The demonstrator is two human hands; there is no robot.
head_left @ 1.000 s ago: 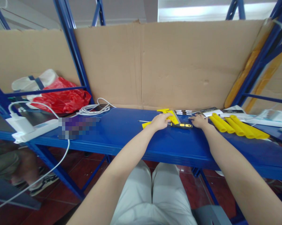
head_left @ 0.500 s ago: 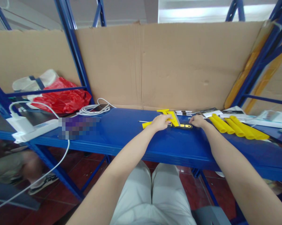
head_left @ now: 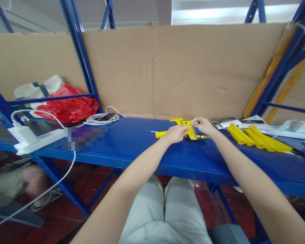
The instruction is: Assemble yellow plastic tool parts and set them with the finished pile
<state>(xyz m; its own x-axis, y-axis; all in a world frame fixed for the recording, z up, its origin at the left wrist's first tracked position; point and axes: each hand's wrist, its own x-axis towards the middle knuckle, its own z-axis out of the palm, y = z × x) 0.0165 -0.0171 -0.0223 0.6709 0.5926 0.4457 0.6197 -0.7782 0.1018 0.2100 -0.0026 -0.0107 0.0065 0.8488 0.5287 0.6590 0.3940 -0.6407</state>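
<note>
My left hand lies curled over a yellow scraper tool on the blue shelf, and its yellow handle sticks out to the left. My right hand pinches the far end of the scraper's head, near some white pens lying behind it. A screwdriver with a black and yellow grip lies just under the right wrist.
Several yellow handles and papers lie to the right. A coiled white cable, a power strip with charger and a red bag sit left. Cardboard backs the shelf. Another person's leg and shoe show below left.
My right hand has moved left from the screwdriver's end onto the head of the yellow scraper. My left hand has stayed on the scraper.
</note>
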